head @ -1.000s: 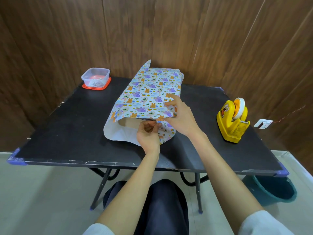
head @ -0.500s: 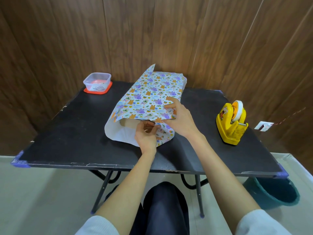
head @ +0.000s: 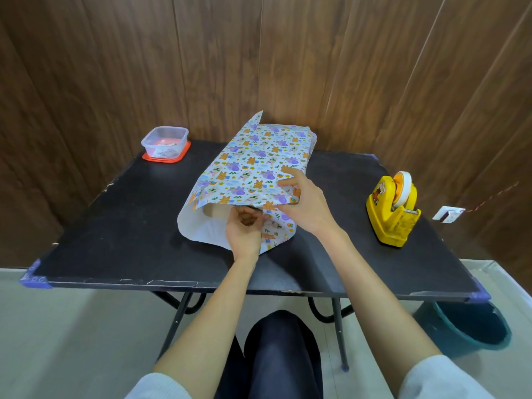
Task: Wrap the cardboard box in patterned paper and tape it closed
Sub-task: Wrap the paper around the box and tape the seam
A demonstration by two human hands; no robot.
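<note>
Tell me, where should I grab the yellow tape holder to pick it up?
Take the dispenser by its yellow body, probably from above, with your grip across the two flat sides. The roll sits on top and the cutter juts out at the near end, so avoid both.

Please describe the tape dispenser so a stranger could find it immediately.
Start at the black table, then go to its right side, away from the patterned paper. The tape dispenser stands there alone, the only yellow thing, carrying a white roll.
</note>
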